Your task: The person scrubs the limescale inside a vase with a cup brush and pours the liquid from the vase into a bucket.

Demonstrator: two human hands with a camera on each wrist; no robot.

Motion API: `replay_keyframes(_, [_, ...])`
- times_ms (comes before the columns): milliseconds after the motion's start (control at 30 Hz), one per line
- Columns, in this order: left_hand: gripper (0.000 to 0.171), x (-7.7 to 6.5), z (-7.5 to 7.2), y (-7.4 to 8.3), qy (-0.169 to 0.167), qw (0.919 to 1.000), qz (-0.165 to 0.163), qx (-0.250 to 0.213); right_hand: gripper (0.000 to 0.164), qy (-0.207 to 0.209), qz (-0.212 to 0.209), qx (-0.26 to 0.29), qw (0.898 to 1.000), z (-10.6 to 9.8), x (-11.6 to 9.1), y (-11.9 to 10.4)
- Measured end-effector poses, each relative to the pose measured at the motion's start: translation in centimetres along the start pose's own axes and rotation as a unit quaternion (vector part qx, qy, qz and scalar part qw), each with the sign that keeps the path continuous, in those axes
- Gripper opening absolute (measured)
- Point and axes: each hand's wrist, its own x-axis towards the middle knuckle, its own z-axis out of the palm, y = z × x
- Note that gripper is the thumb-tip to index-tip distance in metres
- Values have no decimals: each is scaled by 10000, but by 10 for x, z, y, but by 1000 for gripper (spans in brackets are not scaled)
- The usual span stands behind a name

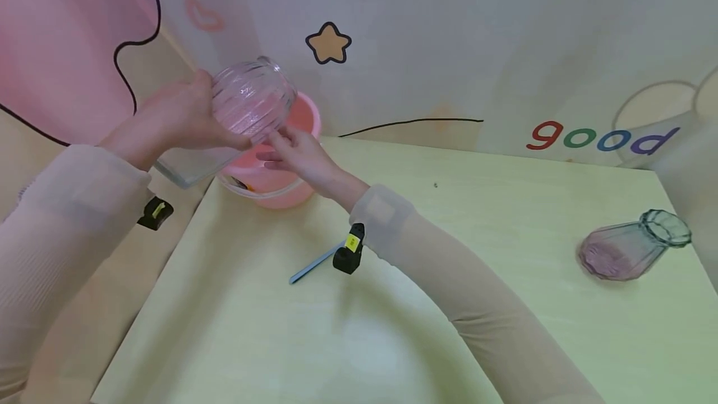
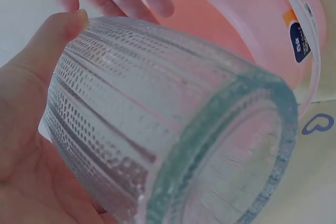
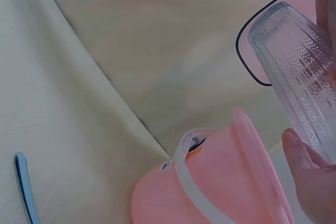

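Observation:
A clear ribbed glass vase [image 1: 249, 98] is tilted over the mouth of a pink bucket [image 1: 286, 195]. My left hand [image 1: 179, 114] grips the vase round its side, with the thumb along the glass in the left wrist view. My right hand [image 1: 303, 158] is close by the vase's lower end, over the bucket, its fingers loosely extended. The left wrist view shows the thick glass ring [image 2: 283, 98] at one end of the vase. Whether the right fingertips [image 3: 291, 140] touch the glass cannot be told.
A second glass vase [image 1: 634, 248], purple at its bottom, is at the table's right side. A thin blue strip-like object [image 1: 314, 264] lies on the table, partly hidden by the right wrist camera. A greyish transparent shape [image 1: 196, 164] shows left of the bucket. A printed backdrop [image 1: 426, 48] stands behind.

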Motion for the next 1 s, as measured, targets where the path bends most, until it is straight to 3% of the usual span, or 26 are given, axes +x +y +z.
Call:
replay_keyframes(167, [110,0,6,3,302,9992,74,-239,49,217,-100,298,9993,-4,3,7])
replay_keyframes(500, [114,-1,20,16,574,9939,-52,-936,55,622,-239,925,9935,-14,0,10])
replay_keyframes(800, [117,7,37,30,705,9873,-33,-1420,53,937,-245,798,9921,-37,-10,10])
replay_keyframes(1000, [115,16,50,38,748,9733,230,-2159,55,984,-411,476,9932,-53,-16,8])
